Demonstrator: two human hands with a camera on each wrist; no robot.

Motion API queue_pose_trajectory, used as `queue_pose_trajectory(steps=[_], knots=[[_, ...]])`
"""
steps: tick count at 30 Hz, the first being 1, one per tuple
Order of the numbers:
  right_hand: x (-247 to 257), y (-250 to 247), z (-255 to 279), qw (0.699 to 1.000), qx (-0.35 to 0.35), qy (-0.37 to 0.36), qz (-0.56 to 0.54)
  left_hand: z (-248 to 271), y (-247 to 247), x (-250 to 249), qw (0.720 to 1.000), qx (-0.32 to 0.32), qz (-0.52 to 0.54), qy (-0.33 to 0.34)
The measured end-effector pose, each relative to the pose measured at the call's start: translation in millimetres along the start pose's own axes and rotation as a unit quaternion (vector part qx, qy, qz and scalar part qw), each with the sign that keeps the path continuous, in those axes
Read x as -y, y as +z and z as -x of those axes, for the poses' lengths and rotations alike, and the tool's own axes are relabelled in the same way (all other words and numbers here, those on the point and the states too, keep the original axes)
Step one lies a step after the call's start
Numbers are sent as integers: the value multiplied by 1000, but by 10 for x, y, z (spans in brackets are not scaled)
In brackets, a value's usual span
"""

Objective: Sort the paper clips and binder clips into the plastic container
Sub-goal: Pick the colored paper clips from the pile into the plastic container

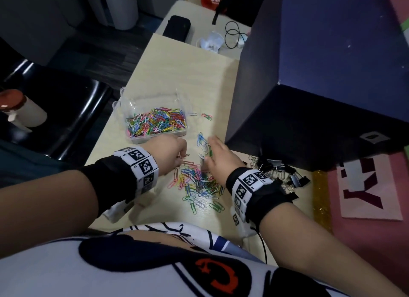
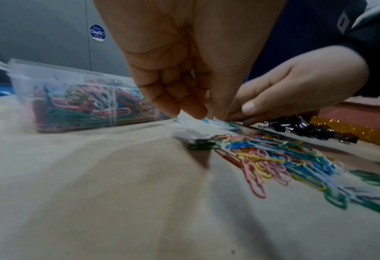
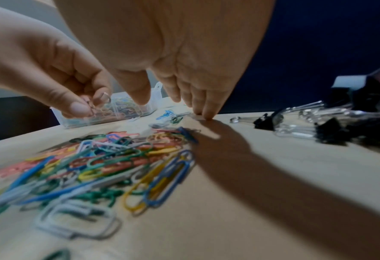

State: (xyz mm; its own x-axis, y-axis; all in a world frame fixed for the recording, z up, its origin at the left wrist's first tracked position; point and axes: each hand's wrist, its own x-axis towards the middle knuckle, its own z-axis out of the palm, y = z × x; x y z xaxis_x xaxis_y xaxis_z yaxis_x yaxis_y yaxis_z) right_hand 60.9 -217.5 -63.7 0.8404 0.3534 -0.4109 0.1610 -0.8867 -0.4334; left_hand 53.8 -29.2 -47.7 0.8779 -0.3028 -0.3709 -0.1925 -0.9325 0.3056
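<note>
Clear plastic, that's the container (image 1: pixel 155 117), sitting on the pale wooden table (image 1: pixel 168 75) toward the far left, already loaded with a bright jumble of coloured paper clips. Just this side of it, the left hand (image 1: pixel 170 153) hangs over the table with fingers curled in, and the right wrist view shows the thumb and fingertips pinching a few clips (image 3: pixel 97 103), one of them a silvery wire loop. Exactly how many it has, hard to tell.

Over to the right hand (image 1: pixel 219 157): fingers stretched out and down, fingertips (image 3: pixel 208 114) touching the tabletop at the far edge of the scatter, right by a small cluster of blue and white clips (image 1: pixel 203 142). Nothing gripped there that shows; the fingers look straight, pressing or raking rather than pinching.

Between and just near of both hands lies the main loose pile of paper clips (image 1: pixel 197 186), pink, green, blue, yellow and white, tangled flat on the table. A couple of strays (image 1: pixel 207 116) sit just right of the container, apart from the rest.

Off to the right, beyond the right wrist, a heap of black binder clips (image 1: pixel 278 170) with silver wire handles rests on the table, close against a big dark blue box (image 1: pixel 321 75). None of the binder clips shows inside the container.

Both wrists wear black bands with white square-patterned tags (image 1: pixel 141 164).
</note>
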Motion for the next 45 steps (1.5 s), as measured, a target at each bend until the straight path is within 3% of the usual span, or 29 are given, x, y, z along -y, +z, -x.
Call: queue_pose_trajectory(steps=[3,6,13,19,25,28,33,37,39,43,45], knots=[[101,55,-13,998,37,-29,40,64,-78,56,1000,-20,21,-2],[170,63,8,998,23,-43,35,116,-142,130,998,-37,40,-17],[326,-165,-432,996,-78,38,-4,247,-180,270,997,-52,61,-22],[416,-225,-798,994,-52,98,26,398,-165,414,997,-49,57,-20],[483,-167,-867,989,46,3,138,460,-161,563,997,-44,53,-24],[464,-122,-730,987,84,-3,134,419,-184,576,997,-51,51,-17],[422,107,-414,987,91,-64,117,339,-211,537,994,-84,64,-3],[442,189,-149,987,110,-65,93,306,-207,505,994,-91,58,8],[491,164,-85,989,96,-61,98,303,-204,503,995,-86,49,7],[562,207,-136,997,-2,-42,71,294,-188,515,995,-87,51,9],[615,321,-102,993,12,-67,98,292,-175,519,995,-86,54,12]])
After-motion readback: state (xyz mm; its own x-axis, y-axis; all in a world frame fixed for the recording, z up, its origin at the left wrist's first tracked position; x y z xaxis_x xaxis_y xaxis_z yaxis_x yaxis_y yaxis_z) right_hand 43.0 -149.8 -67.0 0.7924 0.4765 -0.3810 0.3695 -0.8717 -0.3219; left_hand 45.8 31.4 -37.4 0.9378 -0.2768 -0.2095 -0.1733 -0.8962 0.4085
